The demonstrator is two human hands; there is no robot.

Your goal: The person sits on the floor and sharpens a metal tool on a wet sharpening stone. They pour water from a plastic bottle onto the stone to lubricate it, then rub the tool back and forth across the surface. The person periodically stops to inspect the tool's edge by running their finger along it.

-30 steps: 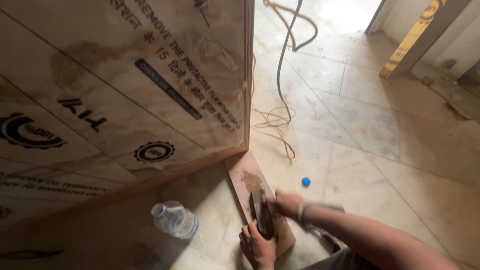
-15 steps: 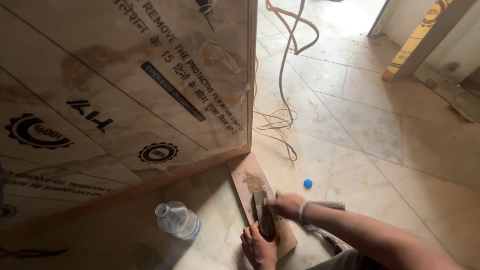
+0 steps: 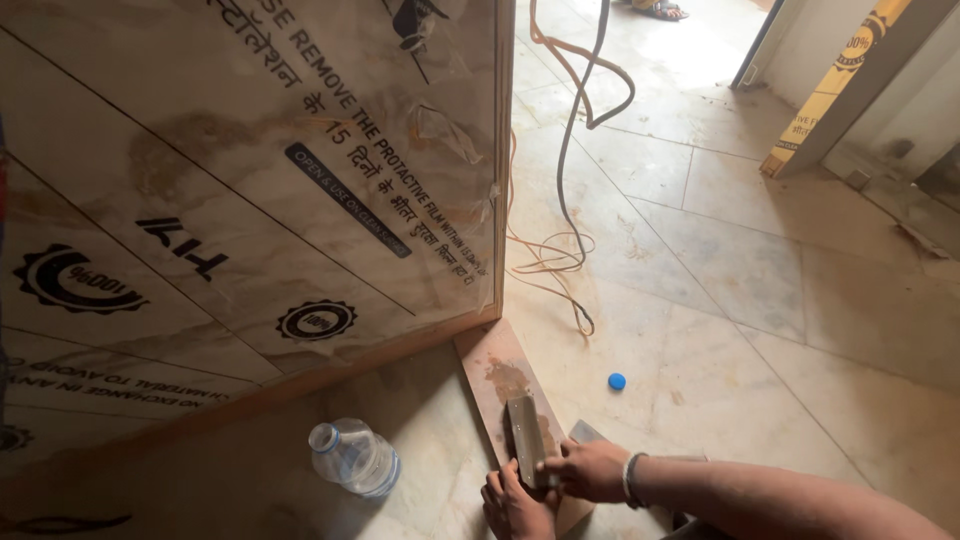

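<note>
A big film-covered panel (image 3: 250, 200) stands on edge at left, its bottom on the floor (image 3: 750, 300). Beside it a capless bottle (image 3: 352, 458) lies tipped. Right of that, a plank (image 3: 495, 375) lies flat on the floor as a base; the left hand (image 3: 515, 505) and right hand (image 3: 590, 470) both clench a metal block (image 3: 525, 438), pressing it onto the plank. Further right, a blue cap (image 3: 617, 381) and loose cables (image 3: 560, 250).

Two bare hands, left hand (image 3: 515, 505) and right hand (image 3: 590, 470); the right forearm is unsleeved, with a thin bracelet (image 3: 630, 480) at the wrist.
</note>
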